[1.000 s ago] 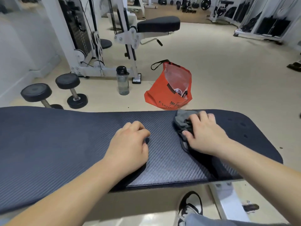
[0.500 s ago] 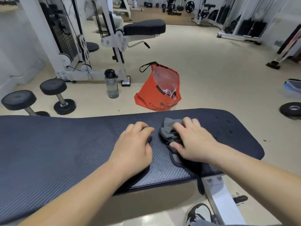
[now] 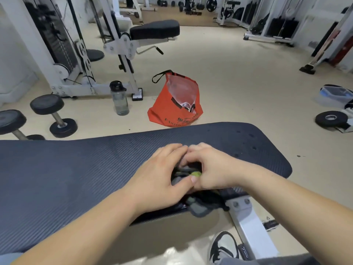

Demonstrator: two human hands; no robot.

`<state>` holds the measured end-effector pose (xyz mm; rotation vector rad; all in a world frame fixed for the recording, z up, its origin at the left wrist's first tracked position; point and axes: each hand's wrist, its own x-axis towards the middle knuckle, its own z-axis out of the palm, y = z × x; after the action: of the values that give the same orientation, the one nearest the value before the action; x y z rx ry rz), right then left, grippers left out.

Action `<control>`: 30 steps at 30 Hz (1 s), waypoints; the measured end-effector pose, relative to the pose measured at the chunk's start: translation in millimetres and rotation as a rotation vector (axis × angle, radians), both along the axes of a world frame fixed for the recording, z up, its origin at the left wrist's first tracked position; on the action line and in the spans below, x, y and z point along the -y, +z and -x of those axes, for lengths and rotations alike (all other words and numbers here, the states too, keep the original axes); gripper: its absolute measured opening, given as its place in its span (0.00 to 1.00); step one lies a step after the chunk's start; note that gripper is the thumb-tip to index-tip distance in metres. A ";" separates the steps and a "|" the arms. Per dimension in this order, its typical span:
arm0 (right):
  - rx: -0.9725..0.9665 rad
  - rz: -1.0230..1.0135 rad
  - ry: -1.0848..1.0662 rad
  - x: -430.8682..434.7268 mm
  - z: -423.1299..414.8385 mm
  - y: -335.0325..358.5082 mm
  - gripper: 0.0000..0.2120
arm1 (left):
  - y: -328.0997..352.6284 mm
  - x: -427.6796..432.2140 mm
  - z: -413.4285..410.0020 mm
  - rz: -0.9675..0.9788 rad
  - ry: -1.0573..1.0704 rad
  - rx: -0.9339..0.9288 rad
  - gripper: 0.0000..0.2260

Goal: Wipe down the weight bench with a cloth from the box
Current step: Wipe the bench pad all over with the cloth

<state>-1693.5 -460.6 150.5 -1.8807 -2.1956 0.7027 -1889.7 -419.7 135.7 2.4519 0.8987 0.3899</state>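
two hands now meet over the cloth (image 3: 198, 208), where a second ago only one worked it. the left hand (image 3: 158, 175) had rested idle on the weight bench's tabletop (image 3: 76, 169), at 9 o'clock of the cloth. it has slid across, and its fingers (image 3: 172, 150) curl round the left side of the bundle with the thumb pressed against it. the right hand (image 3: 212, 169) has dragged the cloth from near the far edge back toward the near edge, at 6 o'clock. its fingers are curled into the grey folds, gripping them. the cloth no longer lies pressed under one palm. it is bunched between the two hands, and a tail spills over the near rim of the tabletop and hangs free. a small green patch (image 3: 195, 174) shows between the thumbs; whether it is a tag or part of the cloth i cannot tell.

my reading is that the wiping stroke has paused and the cloth is being regathered, perhaps refolded to a fresh face. i cannot tell whether the long stretch of tabletop out at 9 o'clock has been wiped, so i would not call the job done. the hanging tail could slip to the floor (image 3: 238, 83) if the grip loosens. at 12 o'clock of the hands the orange bag (image 3: 172, 108) sits on the floor, apart from the tabletop.
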 end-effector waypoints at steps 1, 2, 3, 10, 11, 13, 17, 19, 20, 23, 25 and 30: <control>-0.110 0.065 0.032 3.0 -6.5 4.7 0.27 | 4.8 4.2 -3.9 0.029 -0.003 -0.029 0.30; -0.204 0.139 0.027 6.8 -18.2 9.5 0.29 | 9.1 8.2 -9.1 0.036 0.007 -0.074 0.30; -0.292 0.206 0.000 12.1 -32.4 14.7 0.29 | 12.1 12.0 -14.7 0.009 0.012 -0.142 0.31; -0.237 -0.166 -0.536 28.9 -94.4 11.4 0.09 | -1.4 12.9 -66.0 -0.194 -0.048 -0.423 0.35; -0.199 -0.187 -0.575 28.5 -100.6 7.4 0.10 | -3.7 2.4 -77.2 -0.203 -0.032 -0.426 0.35; -0.180 -0.214 -0.651 29.0 -114.6 0.2 0.11 | -5.8 -10.1 -101.2 -0.231 0.047 -0.448 0.31; -0.105 -0.242 -0.761 32.3 -140.6 -9.9 0.16 | -6.4 28.6 -129.7 -0.252 0.113 -0.486 0.24; -0.089 -0.234 -0.804 33.7 -149.5 -16.6 0.18 | -10.7 43.0 -119.5 -0.273 0.032 -0.430 0.25; -0.094 -0.222 -0.809 34.4 -152.8 -20.0 0.19 | -10.9 37.7 -113.3 -0.271 0.004 -0.396 0.26; -0.116 -0.188 -0.796 37.4 -159.5 -25.9 0.19 | -15.5 -21.2 -111.5 -0.245 0.046 -0.392 0.29; -0.129 -0.197 -0.822 39.6 -164.1 -26.2 0.20 | -14.1 -53.2 -120.4 -0.198 0.130 -0.419 0.29; -0.046 -0.150 -0.946 45.2 -179.5 -28.1 0.21 | -26.0 -31.2 -144.9 -0.200 0.041 -0.406 0.29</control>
<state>-1514.0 -505.7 122.4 -2.4118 -1.0415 0.3604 -1744.8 -388.6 109.8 2.7559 1.1199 -0.0113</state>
